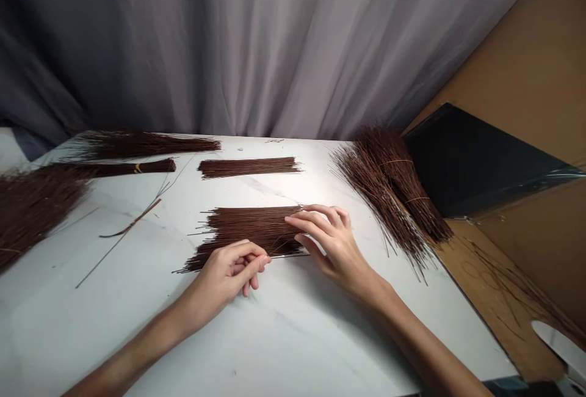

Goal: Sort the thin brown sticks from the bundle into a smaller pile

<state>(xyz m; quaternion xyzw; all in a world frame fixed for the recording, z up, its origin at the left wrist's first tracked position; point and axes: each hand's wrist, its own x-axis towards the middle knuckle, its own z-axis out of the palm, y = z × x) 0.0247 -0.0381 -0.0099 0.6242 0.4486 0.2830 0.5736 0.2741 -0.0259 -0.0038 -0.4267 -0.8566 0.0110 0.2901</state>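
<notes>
A flat layer of thin dark-brown twigs (247, 226) lies side by side on the white table in front of me. My left hand (238, 267) is at its near edge, thumb and forefinger pinched together on what looks like the end of a thin twig. The other fingers of that hand are curled. Over the right end of the layer, my right hand (327, 235) has its fingers apart, the fingertips touching or just above the twig ends. Whether it grips any single twig, I cannot make out.
Behind the layer lies a smaller row of twigs (249, 167). Tied bundles stand at right (398, 183) and back left (155, 167), with a loose pile (36, 207) at far left. Stray twigs (132, 226) lie left of centre. A grey curtain (256, 49) hangs behind the table.
</notes>
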